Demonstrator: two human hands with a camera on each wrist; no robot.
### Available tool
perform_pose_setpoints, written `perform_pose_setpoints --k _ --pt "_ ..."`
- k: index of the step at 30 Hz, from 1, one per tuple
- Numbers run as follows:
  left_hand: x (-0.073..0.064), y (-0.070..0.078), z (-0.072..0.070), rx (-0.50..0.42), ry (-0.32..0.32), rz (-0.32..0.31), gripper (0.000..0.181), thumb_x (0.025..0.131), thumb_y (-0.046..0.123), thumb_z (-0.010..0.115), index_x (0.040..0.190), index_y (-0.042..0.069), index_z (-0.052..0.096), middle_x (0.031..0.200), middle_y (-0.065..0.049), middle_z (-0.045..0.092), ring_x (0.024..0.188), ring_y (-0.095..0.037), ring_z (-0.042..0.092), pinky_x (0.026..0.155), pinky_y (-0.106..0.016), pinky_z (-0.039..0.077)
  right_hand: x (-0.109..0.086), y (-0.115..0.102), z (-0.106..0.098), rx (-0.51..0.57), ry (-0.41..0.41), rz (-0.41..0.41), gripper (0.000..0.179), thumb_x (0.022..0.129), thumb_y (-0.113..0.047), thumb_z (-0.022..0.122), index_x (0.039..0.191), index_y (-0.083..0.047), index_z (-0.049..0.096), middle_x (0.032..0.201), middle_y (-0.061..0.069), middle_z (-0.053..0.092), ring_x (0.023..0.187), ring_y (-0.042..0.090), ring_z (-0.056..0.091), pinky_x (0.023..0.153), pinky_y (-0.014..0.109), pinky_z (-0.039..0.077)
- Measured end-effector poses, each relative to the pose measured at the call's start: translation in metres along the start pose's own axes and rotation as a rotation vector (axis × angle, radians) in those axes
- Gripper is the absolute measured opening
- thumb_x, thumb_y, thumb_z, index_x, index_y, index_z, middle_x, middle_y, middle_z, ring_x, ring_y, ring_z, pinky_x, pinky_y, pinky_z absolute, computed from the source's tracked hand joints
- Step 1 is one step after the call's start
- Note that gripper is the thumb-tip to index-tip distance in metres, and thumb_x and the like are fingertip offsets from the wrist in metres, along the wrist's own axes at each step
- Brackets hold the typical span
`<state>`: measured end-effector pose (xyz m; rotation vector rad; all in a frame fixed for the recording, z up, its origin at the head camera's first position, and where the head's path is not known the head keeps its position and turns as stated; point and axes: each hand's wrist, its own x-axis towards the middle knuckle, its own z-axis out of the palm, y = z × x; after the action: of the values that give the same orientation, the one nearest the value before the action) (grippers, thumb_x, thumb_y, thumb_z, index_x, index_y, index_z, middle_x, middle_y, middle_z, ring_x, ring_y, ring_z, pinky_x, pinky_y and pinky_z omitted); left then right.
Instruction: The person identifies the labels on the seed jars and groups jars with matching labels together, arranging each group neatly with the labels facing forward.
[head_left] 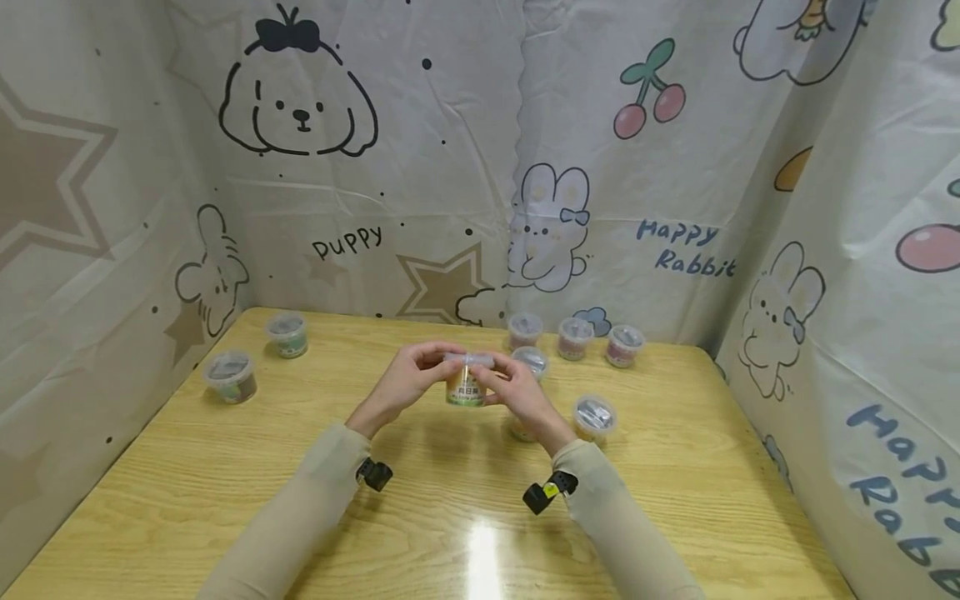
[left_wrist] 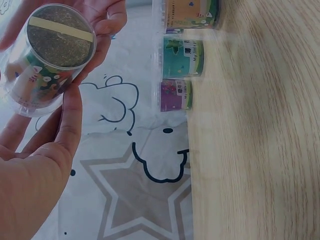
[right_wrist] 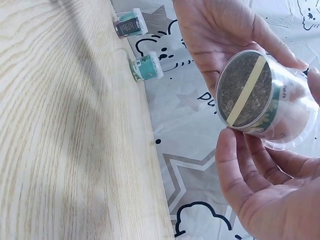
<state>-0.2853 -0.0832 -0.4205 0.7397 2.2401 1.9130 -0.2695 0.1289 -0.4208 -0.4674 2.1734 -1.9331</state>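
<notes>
A small clear plastic planting cup [head_left: 467, 393] with a lid and a yellow-orange printed label is held above the middle of the table. My left hand [head_left: 408, 379] grips it from the left, thumb near the lid rim. From the right, my right hand [head_left: 519, 395] holds the same cup, thumb across the front of its label. Dark brown soil shows through the cup's base [left_wrist: 62, 42] in the left wrist view. A pale yellow strip [right_wrist: 246, 91] crosses that base in the right wrist view. Both sets of fingers curl around the sides.
Two lidded cups [head_left: 287, 335] [head_left: 230, 377] stand at the left back of the wooden table [head_left: 300, 483]. Right of centre are several more, including a back row [head_left: 576, 338] and a nearer cup [head_left: 595, 419]. My right wrist partly covers another. Printed cloth [head_left: 450, 183] encloses the back and sides.
</notes>
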Motion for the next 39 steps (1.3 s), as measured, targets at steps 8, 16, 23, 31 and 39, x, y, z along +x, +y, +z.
perform_pose_setpoints --k 8,16,23,31,39 --pt "-0.001 -0.003 0.002 0.004 0.001 -0.004 0.039 0.094 0.034 0.067 0.128 0.013 0.064 0.118 -0.011 0.067 0.102 -0.021 0.064 0.086 -0.036 0.053 -0.002 0.0 0.001 0.005 0.01 -0.013 0.043 0.099 -0.027 0.058 0.136 -0.006 0.054 0.13 0.017 0.058 0.109 0.018 0.06 0.087 0.039 0.054" --pt "-0.003 -0.004 0.0 0.01 -0.019 -0.001 0.048 0.092 0.033 0.07 0.135 0.016 0.058 0.126 -0.01 0.064 0.114 -0.026 0.061 0.092 -0.045 0.052 -0.002 0.001 -0.002 -0.031 -0.006 -0.059 0.051 0.098 -0.016 0.059 0.146 -0.007 0.044 0.14 0.017 0.052 0.125 0.029 0.054 0.097 0.038 0.048" --pt "-0.002 -0.005 -0.001 0.002 -0.04 0.01 0.047 0.09 0.028 0.073 0.133 0.017 0.059 0.126 -0.01 0.064 0.117 -0.035 0.058 0.089 -0.038 0.054 -0.002 0.004 -0.004 -0.106 -0.002 -0.049 0.06 0.095 -0.017 0.065 0.15 -0.012 0.04 0.144 0.014 0.051 0.129 0.032 0.052 0.099 0.042 0.049" --pt "-0.002 -0.008 0.002 -0.009 -0.074 0.053 0.046 0.09 0.016 0.072 0.134 0.014 0.059 0.126 -0.011 0.064 0.115 -0.034 0.06 0.086 -0.031 0.056 -0.007 0.005 -0.006 -0.153 0.016 -0.087 0.062 0.089 -0.024 0.075 0.144 -0.015 0.047 0.132 0.009 0.059 0.112 0.025 0.062 0.084 0.034 0.055" --pt "-0.002 -0.011 0.005 -0.013 -0.106 0.038 0.058 0.09 0.017 0.071 0.144 0.01 0.049 0.135 -0.013 0.06 0.117 -0.03 0.062 0.089 -0.032 0.056 -0.011 0.004 -0.011 -0.217 0.039 -0.112 0.059 0.087 -0.02 0.077 0.139 -0.013 0.051 0.129 0.012 0.061 0.109 0.024 0.062 0.087 0.035 0.055"
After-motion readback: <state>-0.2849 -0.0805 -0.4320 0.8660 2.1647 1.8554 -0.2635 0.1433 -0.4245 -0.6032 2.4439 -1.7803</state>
